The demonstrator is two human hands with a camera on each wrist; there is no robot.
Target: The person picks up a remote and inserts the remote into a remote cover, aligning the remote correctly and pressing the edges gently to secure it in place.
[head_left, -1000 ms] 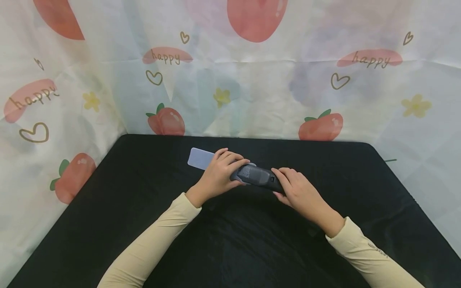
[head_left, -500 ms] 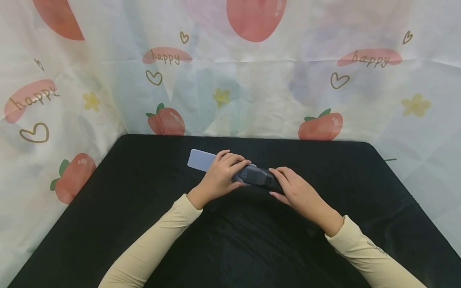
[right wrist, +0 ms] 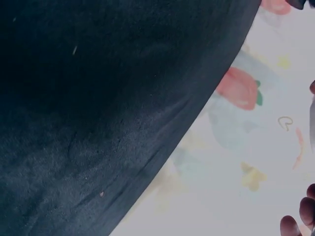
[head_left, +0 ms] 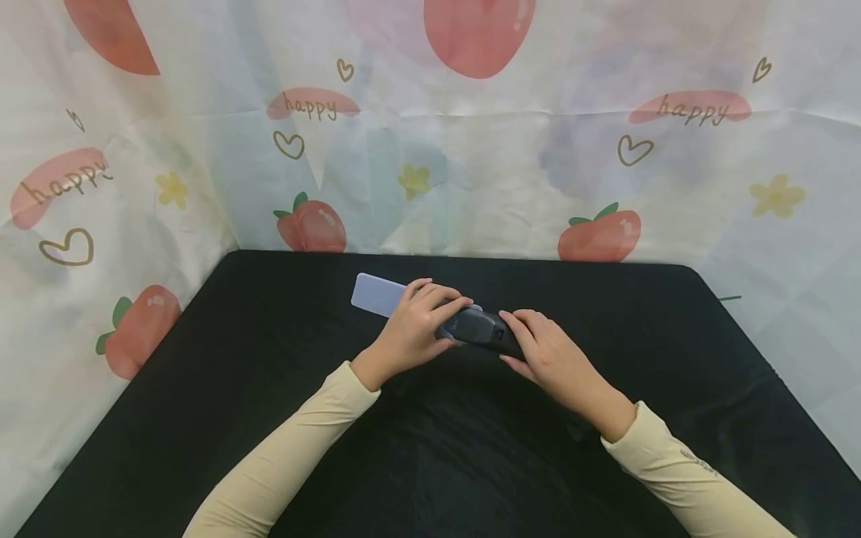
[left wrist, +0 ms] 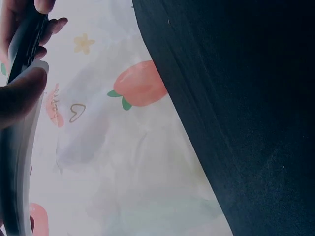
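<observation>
Held out over the far middle of the black table is a long, narrow object, its kind unclear, with a flat lavender strip [head_left: 377, 293] at one end and a black body [head_left: 476, 329] at the other. My left hand [head_left: 415, 329] grips its middle, fingers across the top and thumb at the near side. The right hand [head_left: 548, 355] holds the black end, which partly hides inside it. In the left wrist view, a thumb [left wrist: 24, 98] presses on the object's pale edge [left wrist: 30, 132]. Several fingertips [right wrist: 306, 212] show at the right edge of the right wrist view.
A black cloth covers the table [head_left: 430, 463]. Behind it and along both sides hangs a pale curtain [head_left: 471, 187] printed with strawberries, hearts and the word "happy". The table's far edge runs just beyond the hands.
My right hand has shifted slightly left along the black end, toward the left hand. The left hand keeps its grip with barely any movement, and the lavender end sits marginally higher in view.
</observation>
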